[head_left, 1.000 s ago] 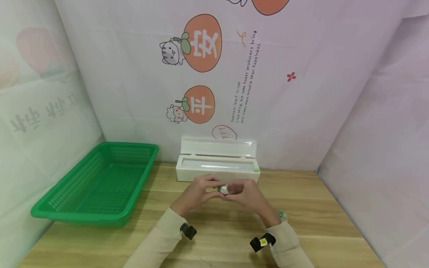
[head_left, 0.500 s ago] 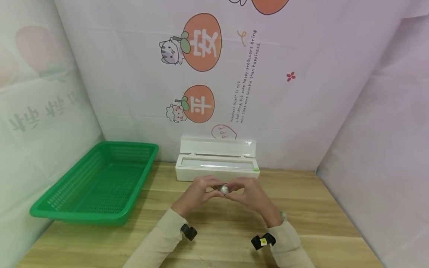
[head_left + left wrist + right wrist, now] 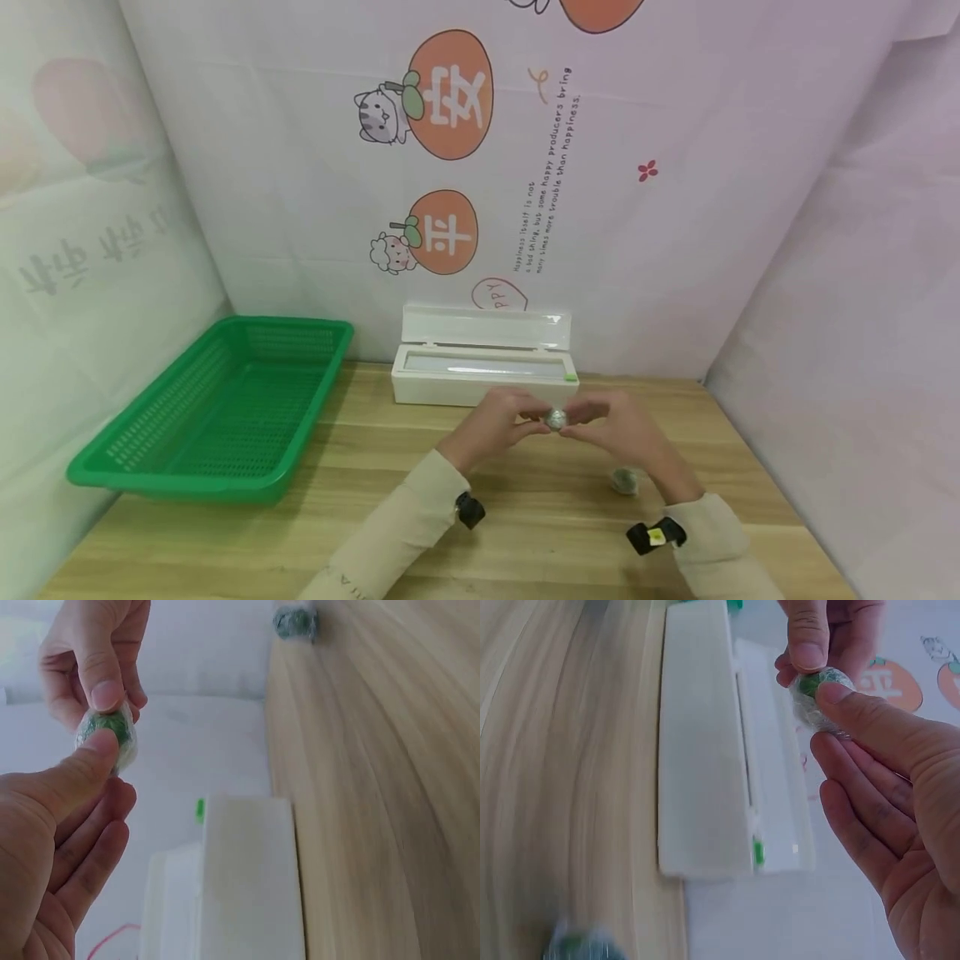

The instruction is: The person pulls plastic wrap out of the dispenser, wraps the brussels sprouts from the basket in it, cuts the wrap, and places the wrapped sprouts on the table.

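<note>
Between both hands is a small green roundish thing wrapped in clear plastic film (image 3: 556, 419), held above the table. My left hand (image 3: 501, 425) pinches it from the left with thumb and fingers. From the other side my right hand (image 3: 618, 427) pinches it the same way. Close up in the left wrist view, the film-wrapped green piece (image 3: 109, 735) has both thumbs pressing on its near face. A second green film-wrapped piece (image 3: 624, 481) lies on the wooden table below the right wrist.
Behind the hands stands a white cling film box (image 3: 480, 392) with its lid (image 3: 486, 327) raised. At the left is a green perforated basket (image 3: 277, 467) on the wooden table (image 3: 420, 533). Printed cloth walls (image 3: 600, 250) enclose the back and sides.
Both hands have moved right together with the wrapped green piece between them. The second wrapped piece on the table, partly hidden by the right arm before, now shows more fully.
</note>
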Demonstrator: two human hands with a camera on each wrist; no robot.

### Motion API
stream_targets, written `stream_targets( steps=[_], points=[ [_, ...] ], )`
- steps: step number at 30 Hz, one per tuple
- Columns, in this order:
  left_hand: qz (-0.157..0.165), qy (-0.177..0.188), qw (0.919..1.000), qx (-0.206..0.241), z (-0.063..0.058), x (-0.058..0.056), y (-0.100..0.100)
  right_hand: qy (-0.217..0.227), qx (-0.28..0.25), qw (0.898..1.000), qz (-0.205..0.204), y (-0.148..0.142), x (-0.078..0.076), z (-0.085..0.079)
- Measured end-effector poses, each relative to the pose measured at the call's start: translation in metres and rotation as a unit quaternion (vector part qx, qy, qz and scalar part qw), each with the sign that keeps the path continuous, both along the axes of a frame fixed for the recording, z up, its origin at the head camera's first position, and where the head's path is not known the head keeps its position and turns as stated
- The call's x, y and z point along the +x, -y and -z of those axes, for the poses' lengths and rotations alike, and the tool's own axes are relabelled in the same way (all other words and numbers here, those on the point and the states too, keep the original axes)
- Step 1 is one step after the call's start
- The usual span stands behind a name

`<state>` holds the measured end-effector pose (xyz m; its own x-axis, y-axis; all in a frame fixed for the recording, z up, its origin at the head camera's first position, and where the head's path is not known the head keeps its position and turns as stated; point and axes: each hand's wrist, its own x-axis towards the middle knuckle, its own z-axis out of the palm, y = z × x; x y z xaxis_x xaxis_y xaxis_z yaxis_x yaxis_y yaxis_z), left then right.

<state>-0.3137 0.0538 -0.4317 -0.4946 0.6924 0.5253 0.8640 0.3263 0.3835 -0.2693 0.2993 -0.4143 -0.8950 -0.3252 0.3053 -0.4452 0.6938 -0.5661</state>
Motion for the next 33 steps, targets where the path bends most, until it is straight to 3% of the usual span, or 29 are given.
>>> stream_targets(
  steps=[6, 11, 15, 21, 33],
  points=[
    [-0.019, -0.009, 0.9989, -0.041, 0.006, -0.004, -0.045, 0.023, 0.007, 1.000, 0.004, -0.037, -0.001, 0.005],
    [-0.027, -0.002, 0.9987, -0.043, 0.026, -0.007, -0.077, 0.049, 0.014, 0.999, 0.011, -0.062, -0.001, 0.016],
    [-0.055, 0.013, 0.9969, -0.054, 0.041, -0.005, -0.097, 0.079, 0.006, 0.997, 0.018, -0.079, -0.003, 0.028],
    [-0.101, 0.048, 0.9918, -0.062, 0.059, 0.001, -0.119, 0.114, 0.000, 0.993, 0.032, -0.095, -0.004, 0.047],
    [-0.135, 0.090, 0.9830, -0.085, 0.070, 0.006, -0.132, 0.131, -0.019, 0.991, 0.016, -0.105, -0.006, 0.071]
  ],
)
